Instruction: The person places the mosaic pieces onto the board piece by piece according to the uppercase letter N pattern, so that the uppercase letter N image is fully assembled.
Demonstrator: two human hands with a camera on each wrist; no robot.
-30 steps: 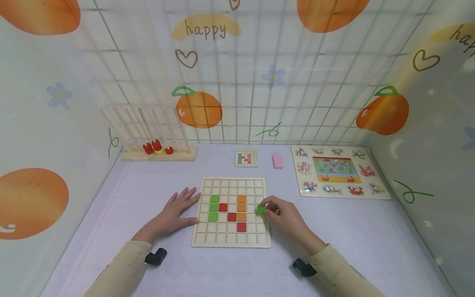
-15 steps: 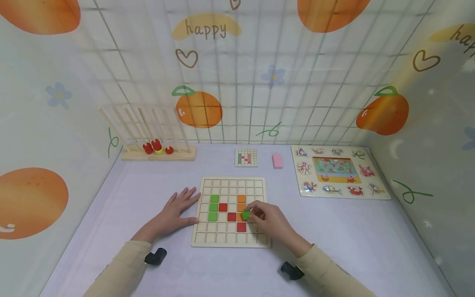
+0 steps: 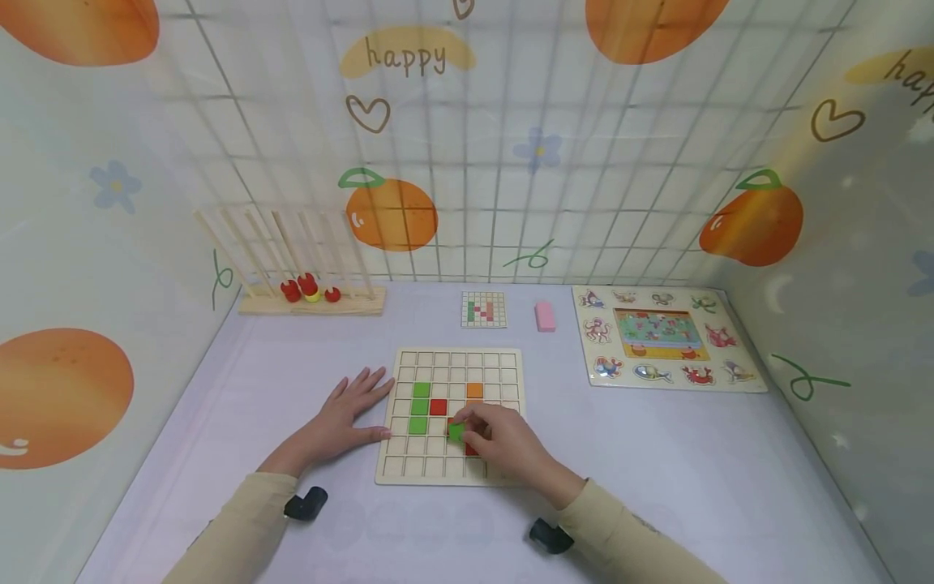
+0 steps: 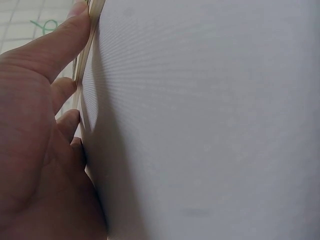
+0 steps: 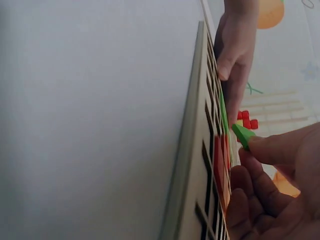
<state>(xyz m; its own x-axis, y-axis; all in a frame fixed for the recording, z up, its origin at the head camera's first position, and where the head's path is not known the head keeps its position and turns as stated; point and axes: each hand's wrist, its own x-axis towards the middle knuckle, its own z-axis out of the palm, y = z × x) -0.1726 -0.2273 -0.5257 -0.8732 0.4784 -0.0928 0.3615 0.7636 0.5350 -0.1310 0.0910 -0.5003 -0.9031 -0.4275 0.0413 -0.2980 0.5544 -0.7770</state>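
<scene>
A wooden grid board (image 3: 397, 474) lies on the table, with green tiles (image 3: 420, 407), red tiles (image 3: 439, 407) and orange tiles (image 3: 475, 391) in some of its squares. My right hand (image 3: 507, 442) pinches a green tile (image 5: 243, 135) between thumb and fingertips, over the board's middle. In the right wrist view this tile is tilted and appears raised off the board. The right hand hides part of the orange column and the lower red tiles. My left hand (image 3: 343, 422) lies spread on the table, its thumb and fingertips touching the board's left edge (image 4: 90, 45).
Behind the board lies a small pattern card (image 3: 484, 311), beside a pink block (image 3: 545, 317). At the back left stands a wooden peg rack (image 3: 314, 306) with red and yellow beads. A sea-animal puzzle board (image 3: 674, 337) is at the back right.
My right hand has moved leftward across the board with the green tile, from the right edge to the middle. My left hand has stayed where it was.
</scene>
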